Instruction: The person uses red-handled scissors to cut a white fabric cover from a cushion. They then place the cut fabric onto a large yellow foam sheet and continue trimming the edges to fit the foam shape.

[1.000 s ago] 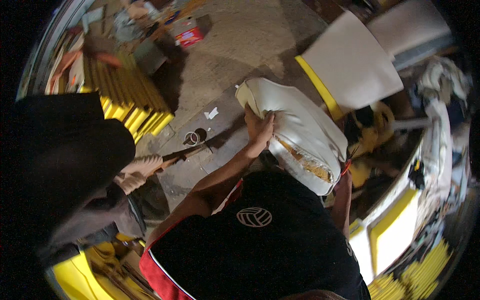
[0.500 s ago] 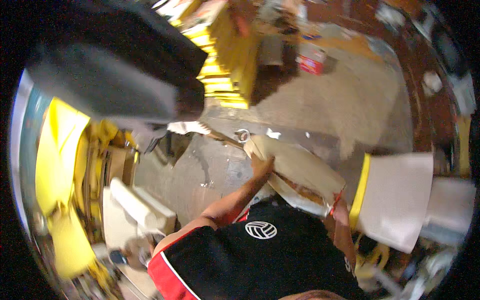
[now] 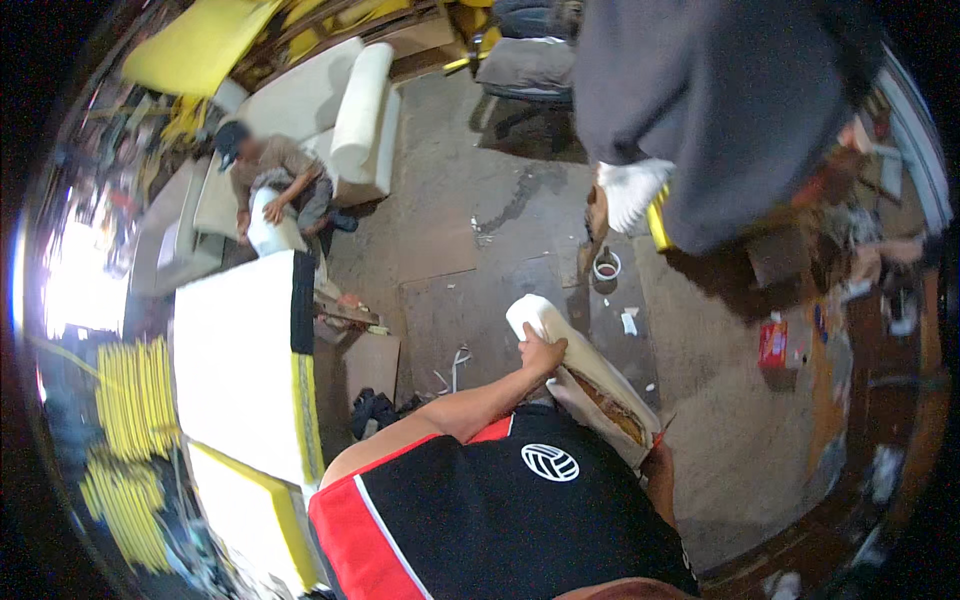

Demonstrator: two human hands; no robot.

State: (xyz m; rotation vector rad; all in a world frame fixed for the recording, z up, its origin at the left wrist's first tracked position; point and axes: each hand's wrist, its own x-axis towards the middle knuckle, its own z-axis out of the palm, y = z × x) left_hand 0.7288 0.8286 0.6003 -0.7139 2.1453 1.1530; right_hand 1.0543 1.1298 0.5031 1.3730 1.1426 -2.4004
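A long, cream-covered padded piece (image 3: 598, 375), like a sofa armrest, lies slantwise in front of me. A slit along its near side shows brown material inside. My left hand (image 3: 543, 352) is closed round the side of its far end, near a white rounded tip. By the near right end is my right hand (image 3: 657, 468), partly hidden below the piece. It seems closed on a slim red tool (image 3: 659, 435), whose kind is too small to tell.
White-and-yellow foam blocks (image 3: 245, 365) stand on my left. Beyond them a person (image 3: 285, 190) sits by a cream sofa (image 3: 385, 150). A cup (image 3: 607, 265) and a red box (image 3: 772, 343) are on the floor. Dark cloth (image 3: 720, 110) hangs at upper right.
My view has swung left, bringing the foam blocks and the seated person into fuller sight. The padded piece now slants more steeply, with both hands still at it.
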